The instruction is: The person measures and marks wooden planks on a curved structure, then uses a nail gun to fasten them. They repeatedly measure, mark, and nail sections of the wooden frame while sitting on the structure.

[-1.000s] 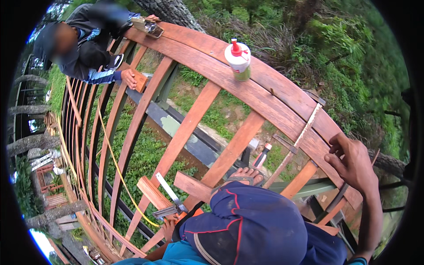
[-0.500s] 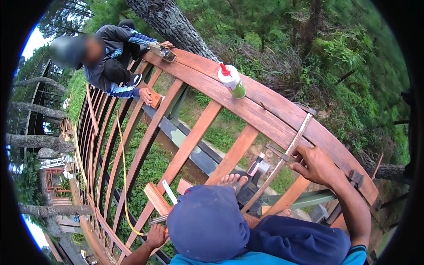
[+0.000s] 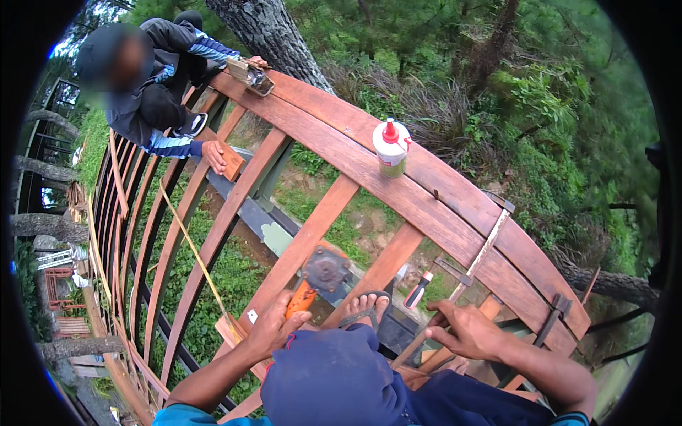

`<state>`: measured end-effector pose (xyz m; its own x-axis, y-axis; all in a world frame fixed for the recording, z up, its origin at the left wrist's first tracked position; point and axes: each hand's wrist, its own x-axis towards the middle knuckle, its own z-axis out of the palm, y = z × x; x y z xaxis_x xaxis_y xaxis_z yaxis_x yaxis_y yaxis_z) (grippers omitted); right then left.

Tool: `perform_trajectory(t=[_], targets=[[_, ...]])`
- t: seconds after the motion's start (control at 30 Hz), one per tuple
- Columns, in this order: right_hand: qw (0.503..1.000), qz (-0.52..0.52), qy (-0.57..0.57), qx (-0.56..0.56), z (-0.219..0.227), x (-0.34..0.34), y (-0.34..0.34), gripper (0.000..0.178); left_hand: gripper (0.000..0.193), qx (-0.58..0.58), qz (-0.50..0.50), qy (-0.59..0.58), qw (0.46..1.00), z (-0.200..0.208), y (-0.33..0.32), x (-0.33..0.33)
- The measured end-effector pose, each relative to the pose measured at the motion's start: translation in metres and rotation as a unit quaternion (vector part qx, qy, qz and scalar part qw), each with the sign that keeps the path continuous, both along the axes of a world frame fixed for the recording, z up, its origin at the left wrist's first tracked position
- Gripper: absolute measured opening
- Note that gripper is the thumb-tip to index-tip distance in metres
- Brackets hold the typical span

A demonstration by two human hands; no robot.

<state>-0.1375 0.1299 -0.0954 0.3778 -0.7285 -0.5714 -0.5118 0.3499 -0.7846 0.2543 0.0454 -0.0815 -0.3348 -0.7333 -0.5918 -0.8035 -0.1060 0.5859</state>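
My left hand (image 3: 270, 325) grips the orange body of an angle grinder (image 3: 325, 270), its dark round head over a wooden slat (image 3: 295, 245). My right hand (image 3: 472, 332) is loosely curled, thumb and forefinger apart, with its fingertips by the long bar of a clamp (image 3: 485, 245). Whether they touch the bar I cannot tell. That clamp spans two curved, reddish-brown boards (image 3: 440, 195). Near my foot lies a screwdriver-like tool (image 3: 418, 290) with a black and pink handle. On the boards stands a white glue bottle (image 3: 391, 148) with a red cap.
A co-worker (image 3: 160, 92) crouches at far left, one hand on a wood block (image 3: 231, 162), the other by a metal plane-like tool (image 3: 250, 77). Another clamp (image 3: 558, 309) sits at the right end. Gaps between slats open onto plants below. A yellow strip (image 3: 192, 245) crosses them.
My left hand has come up and forward, bringing the grinder into view above the slat. My right hand has drawn back from the clamp's jaw, lower along the bar. The view has shifted.
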Motion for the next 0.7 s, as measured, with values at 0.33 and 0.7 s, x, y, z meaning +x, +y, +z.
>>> perform_trajectory(t=[0.33, 0.7], targets=[[0.821, -0.559, -0.115, 0.018, -0.072, 0.123, -0.041, 0.067, 0.062, 0.052, -0.199, 0.324, 0.923, -0.124, -0.037, -0.148], [0.680, -0.725, -0.102, 0.025, -0.068, 0.122, -0.058, 0.034, 0.045, 0.085, -0.285, 0.380, 0.876, -0.130, -0.094, -0.111]])
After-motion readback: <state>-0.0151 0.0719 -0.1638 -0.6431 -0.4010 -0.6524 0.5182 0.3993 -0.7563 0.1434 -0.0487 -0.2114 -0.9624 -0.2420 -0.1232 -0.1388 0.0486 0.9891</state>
